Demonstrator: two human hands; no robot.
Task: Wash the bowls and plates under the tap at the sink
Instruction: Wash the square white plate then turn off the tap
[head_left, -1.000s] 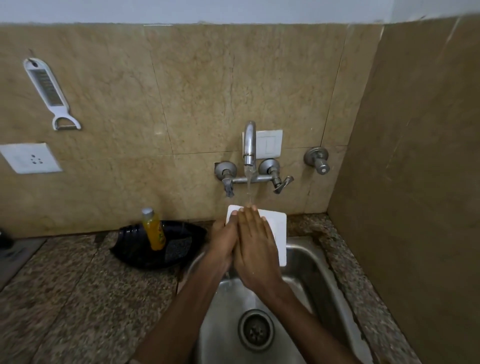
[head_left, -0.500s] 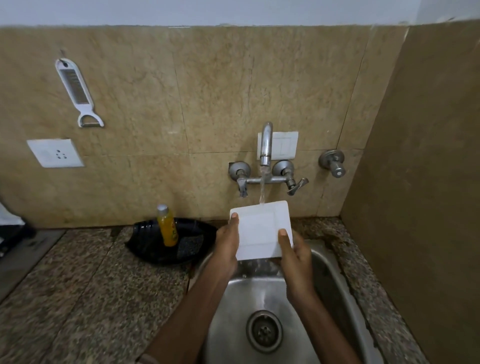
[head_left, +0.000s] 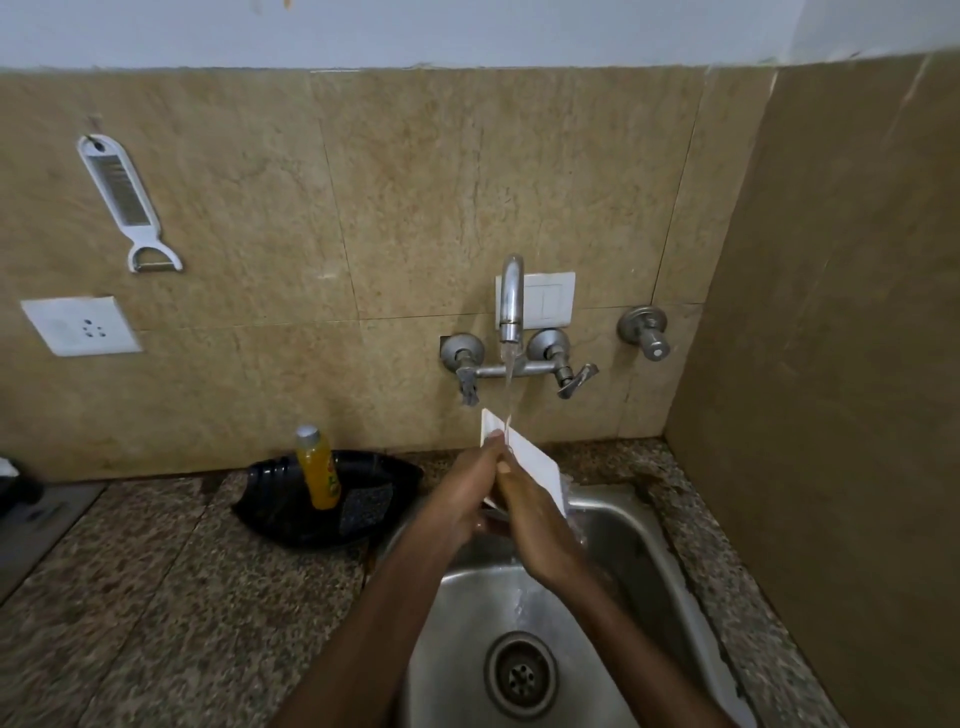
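Note:
A white square plate (head_left: 535, 462) is held nearly edge-on over the steel sink (head_left: 639, 545), tilted so its top corner meets the water stream from the tap (head_left: 510, 301). My left hand (head_left: 462, 493) grips the plate's left side. My right hand (head_left: 535, 525) lies against its front face, fingers up. Both hands hide the plate's lower part. Water runs down into the basin toward the drain (head_left: 521, 674).
A black tray (head_left: 270, 499) left of the sink holds a yellow soap bottle (head_left: 318, 467) and a dark scrubber (head_left: 366, 506). The granite counter (head_left: 156, 597) stretches left. A peeler (head_left: 127, 202) and a socket (head_left: 80, 326) are on the wall. A side wall stands close on the right.
The plate has turned from facing me flat to nearly edge-on under the stream. My right hand has moved from the plate's lower right edge onto its face, close beside my left hand.

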